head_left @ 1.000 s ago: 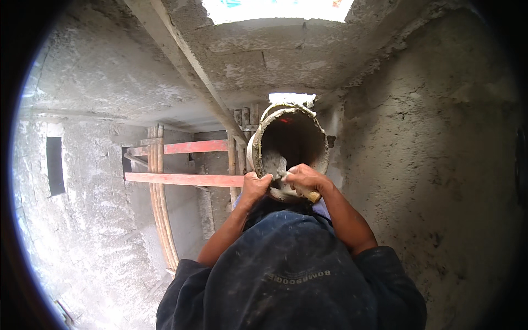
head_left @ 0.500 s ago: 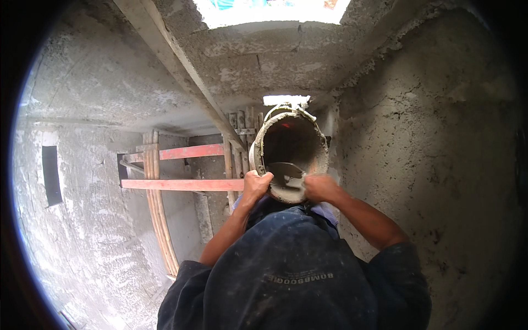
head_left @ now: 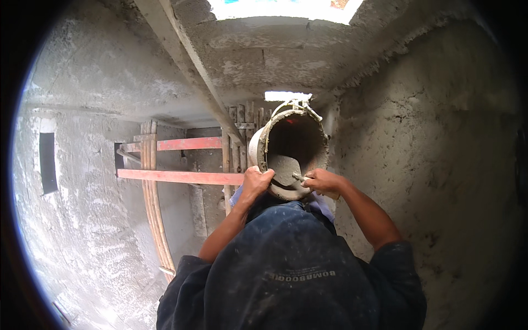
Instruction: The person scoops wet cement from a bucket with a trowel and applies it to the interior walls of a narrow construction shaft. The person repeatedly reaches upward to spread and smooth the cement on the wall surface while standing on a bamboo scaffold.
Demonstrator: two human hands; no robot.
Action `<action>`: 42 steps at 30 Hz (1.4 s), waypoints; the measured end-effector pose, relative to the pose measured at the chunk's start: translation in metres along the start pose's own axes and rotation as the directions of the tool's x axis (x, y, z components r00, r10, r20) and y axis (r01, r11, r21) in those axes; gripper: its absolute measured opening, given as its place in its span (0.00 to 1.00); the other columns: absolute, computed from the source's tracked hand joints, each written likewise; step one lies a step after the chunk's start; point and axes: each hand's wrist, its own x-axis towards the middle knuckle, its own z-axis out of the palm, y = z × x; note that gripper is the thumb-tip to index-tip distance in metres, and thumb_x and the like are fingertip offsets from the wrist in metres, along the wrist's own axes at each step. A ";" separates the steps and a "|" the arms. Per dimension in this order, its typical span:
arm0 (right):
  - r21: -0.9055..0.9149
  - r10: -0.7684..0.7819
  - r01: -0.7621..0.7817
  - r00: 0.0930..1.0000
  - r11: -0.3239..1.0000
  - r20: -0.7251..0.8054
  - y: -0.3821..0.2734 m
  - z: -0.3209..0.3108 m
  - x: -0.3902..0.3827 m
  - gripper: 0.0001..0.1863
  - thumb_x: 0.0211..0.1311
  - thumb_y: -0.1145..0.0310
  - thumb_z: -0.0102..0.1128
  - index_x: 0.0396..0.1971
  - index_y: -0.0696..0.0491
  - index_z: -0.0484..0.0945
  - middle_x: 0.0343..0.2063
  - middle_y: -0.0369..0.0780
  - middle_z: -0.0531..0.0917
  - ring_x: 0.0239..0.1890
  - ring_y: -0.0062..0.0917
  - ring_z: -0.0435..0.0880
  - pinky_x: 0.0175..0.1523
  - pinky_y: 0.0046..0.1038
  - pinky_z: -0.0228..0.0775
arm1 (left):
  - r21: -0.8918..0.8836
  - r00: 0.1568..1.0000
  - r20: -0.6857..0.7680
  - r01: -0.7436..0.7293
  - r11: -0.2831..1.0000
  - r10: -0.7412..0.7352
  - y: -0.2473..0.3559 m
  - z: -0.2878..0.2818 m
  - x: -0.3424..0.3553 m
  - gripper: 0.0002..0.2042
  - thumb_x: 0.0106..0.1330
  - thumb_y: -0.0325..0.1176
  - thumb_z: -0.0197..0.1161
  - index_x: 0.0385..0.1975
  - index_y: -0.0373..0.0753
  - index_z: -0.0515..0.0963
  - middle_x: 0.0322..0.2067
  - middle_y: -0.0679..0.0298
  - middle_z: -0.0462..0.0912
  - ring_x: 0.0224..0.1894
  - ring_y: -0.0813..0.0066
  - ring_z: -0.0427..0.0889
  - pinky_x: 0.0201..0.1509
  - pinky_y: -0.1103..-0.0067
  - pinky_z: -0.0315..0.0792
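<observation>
A mortar-crusted bucket (head_left: 254, 147) is tipped so that its mouth faces me, close against my body. My left hand (head_left: 256, 183) is closed on the near left part of its rim, thumb lying over the edge. In my right hand (head_left: 325, 182) is the handle of a trowel (head_left: 285, 170), at the near right of the mouth. The trowel's rounded blade, coated with grey mortar, lies inside the lower part of the bucket. A rope-like handle (head_left: 291, 104) caked in mortar arches over the far rim. Shadow hides the bucket's bottom.
Two red beams (head_left: 181, 176) run along the left, crossed by bamboo poles (head_left: 151, 192). A long diagonal beam (head_left: 190, 61) slants down from the upper left. Rough plastered wall (head_left: 418, 148) rises close on my right. A bright opening (head_left: 286, 9) is at the top.
The trowel blade has turned and now shows its grey, mortar-coated face. My right hand, blurred before, is sharper now. My left hand keeps its hold on the rim.
</observation>
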 end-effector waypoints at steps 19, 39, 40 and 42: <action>-0.630 -0.217 -0.062 0.909 0.774 -0.356 0.014 0.031 0.014 0.15 0.51 0.59 0.53 0.33 0.54 0.77 0.32 0.48 0.82 0.38 0.42 0.81 0.42 0.39 0.73 | 0.021 0.998 0.059 -0.034 0.999 0.033 -0.006 0.007 -0.003 0.19 0.47 0.39 0.61 0.12 0.24 0.70 0.09 0.52 0.70 0.16 0.74 0.72 0.22 0.71 0.68; -0.451 -0.218 -0.309 0.567 0.837 -0.794 -0.003 -0.041 -0.134 0.15 0.48 0.59 0.59 0.30 0.55 0.73 0.27 0.47 0.79 0.32 0.44 0.79 0.38 0.41 0.72 | -0.096 0.996 -0.080 0.037 0.995 -0.045 -0.020 0.011 0.035 0.13 0.49 0.35 0.58 0.15 0.27 0.72 0.13 0.64 0.72 0.16 0.78 0.69 0.17 0.73 0.64; -0.486 -0.262 -0.310 0.551 0.817 -0.792 -0.015 -0.045 -0.152 0.15 0.49 0.59 0.59 0.28 0.55 0.73 0.24 0.46 0.78 0.29 0.43 0.79 0.35 0.40 0.72 | -0.099 0.996 -0.085 0.018 0.995 -0.026 -0.018 0.005 0.034 0.12 0.49 0.34 0.58 0.15 0.28 0.72 0.13 0.64 0.72 0.16 0.78 0.69 0.17 0.74 0.63; -0.534 -0.314 -0.326 0.534 0.780 -0.785 -0.050 -0.049 -0.191 0.14 0.50 0.60 0.59 0.25 0.56 0.73 0.19 0.45 0.77 0.23 0.40 0.79 0.31 0.38 0.71 | -0.169 0.998 -0.070 -0.018 0.985 0.007 -0.043 0.012 0.049 0.12 0.49 0.33 0.57 0.15 0.29 0.72 0.13 0.66 0.71 0.15 0.78 0.68 0.17 0.75 0.62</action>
